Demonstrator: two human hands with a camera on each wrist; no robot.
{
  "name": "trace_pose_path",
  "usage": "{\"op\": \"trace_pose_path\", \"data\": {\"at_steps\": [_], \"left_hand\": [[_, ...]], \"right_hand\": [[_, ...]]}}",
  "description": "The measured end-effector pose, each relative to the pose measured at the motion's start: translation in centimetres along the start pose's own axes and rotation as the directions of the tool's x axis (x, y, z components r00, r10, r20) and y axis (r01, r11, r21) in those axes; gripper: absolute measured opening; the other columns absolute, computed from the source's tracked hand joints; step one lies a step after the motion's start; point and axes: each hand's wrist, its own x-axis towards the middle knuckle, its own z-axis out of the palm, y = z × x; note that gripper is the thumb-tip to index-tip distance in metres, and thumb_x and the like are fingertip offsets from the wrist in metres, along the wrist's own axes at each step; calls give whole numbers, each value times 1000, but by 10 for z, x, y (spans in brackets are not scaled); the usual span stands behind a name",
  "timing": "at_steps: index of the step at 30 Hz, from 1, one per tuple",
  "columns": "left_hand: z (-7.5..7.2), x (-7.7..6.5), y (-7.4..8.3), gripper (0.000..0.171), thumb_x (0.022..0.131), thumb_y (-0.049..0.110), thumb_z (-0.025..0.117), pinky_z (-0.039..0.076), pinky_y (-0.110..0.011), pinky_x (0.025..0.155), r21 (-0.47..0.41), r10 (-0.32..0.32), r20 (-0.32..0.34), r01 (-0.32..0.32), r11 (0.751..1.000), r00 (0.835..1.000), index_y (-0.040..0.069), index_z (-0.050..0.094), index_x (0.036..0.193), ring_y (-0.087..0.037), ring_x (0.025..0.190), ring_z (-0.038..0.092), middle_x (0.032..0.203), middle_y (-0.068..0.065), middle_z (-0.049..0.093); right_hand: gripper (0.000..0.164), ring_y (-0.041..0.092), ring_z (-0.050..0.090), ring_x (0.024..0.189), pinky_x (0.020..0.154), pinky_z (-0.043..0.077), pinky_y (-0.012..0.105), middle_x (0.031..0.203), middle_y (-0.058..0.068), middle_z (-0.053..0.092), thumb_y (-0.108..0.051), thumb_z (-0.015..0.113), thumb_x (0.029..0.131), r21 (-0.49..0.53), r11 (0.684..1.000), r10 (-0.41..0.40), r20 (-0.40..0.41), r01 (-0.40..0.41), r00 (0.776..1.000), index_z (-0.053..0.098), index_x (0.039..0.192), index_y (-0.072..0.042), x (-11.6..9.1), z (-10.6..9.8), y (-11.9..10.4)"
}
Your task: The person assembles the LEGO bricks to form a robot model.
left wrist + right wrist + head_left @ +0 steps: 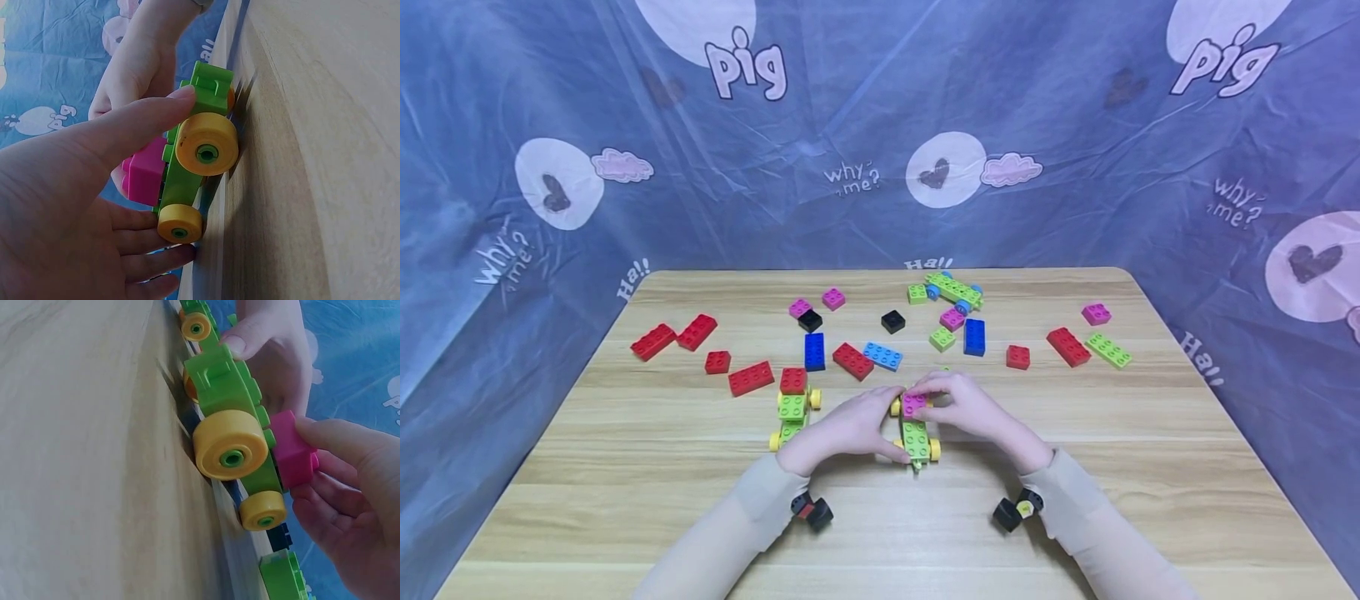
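Observation:
A green toy car base (916,442) with yellow wheels stands on the table between the hands. My left hand (856,423) holds this base lengthwise, thumb at the near end and fingers by the far wheel (180,224). On the far part of the base sits a pink building block (292,450), which my right hand (967,408) pinches between thumb and fingers. Left of the left hand, partly hidden behind it, stands another green car (791,432) with yellow wheels, a green block (791,407) and a red block (793,381) on it.
Loose blocks lie farther back: red (751,378), dark blue (974,337), light blue (883,356), black (892,321), pink (1096,313) and green (1108,350). A green car base with blue wheels (953,291) stands near the table's back edge. A printed blue cloth (880,108) hangs behind.

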Motion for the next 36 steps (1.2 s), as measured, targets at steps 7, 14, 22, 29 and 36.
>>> {"op": "trace_pose_path", "data": {"at_steps": [7, 14, 22, 29, 36], "left_hand": [[0, 0, 1, 111, 67, 51, 83, 30, -47, 114, 1, -3, -3, 3, 1000, 1000, 4, 28, 151, -31, 140, 34, 154, -14, 33], [1, 2, -1, 111, 66, 51, 83, 31, -46, 113, 3, -2, -10, 2, 1000, 1000, 4, 29, 150, -31, 139, 36, 153, -14, 34], [1, 1, -1, 110, 66, 50, 84, 31, -46, 114, -1, 0, -11, 0, 1000, 1000, 3, 29, 150, -31, 140, 35, 153, -14, 35], [1, 2, -1, 110, 66, 50, 84, 31, -47, 114, -9, 1, -11, -1, 1000, 1000, 3, 30, 150, -31, 140, 36, 153, -14, 35], [2, 3, -3, 111, 66, 51, 84, 30, -47, 114, -8, 1, -11, -2, 1000, 1000, 4, 29, 150, -31, 140, 35, 153, -14, 35]], "right_hand": [[31, 24, 62, 106, 92, 52, 37, 110, 7, 70, -23, 71, 86, -9, 1000, 21, 30, -21, 999, 71, 113, -6, 2, -2, -3], [30, 26, 62, 106, 90, 53, 36, 110, 10, 70, -16, 70, 86, -6, 999, 33, 38, -33, 999, 70, 113, -3, 1, -3, -5], [30, 29, 61, 106, 90, 54, 38, 110, 12, 69, -18, 69, 88, -3, 999, 32, 43, -32, 999, 69, 113, -1, 1, -3, -6], [30, 26, 62, 104, 89, 54, 36, 108, 10, 69, -17, 70, 87, -12, 999, 43, 43, -42, 998, 70, 112, -2, 2, -3, -7], [32, 24, 63, 102, 87, 54, 32, 107, 9, 70, -18, 73, 84, -12, 999, 53, 26, -52, 998, 70, 112, -4, 3, 0, -5]]}}
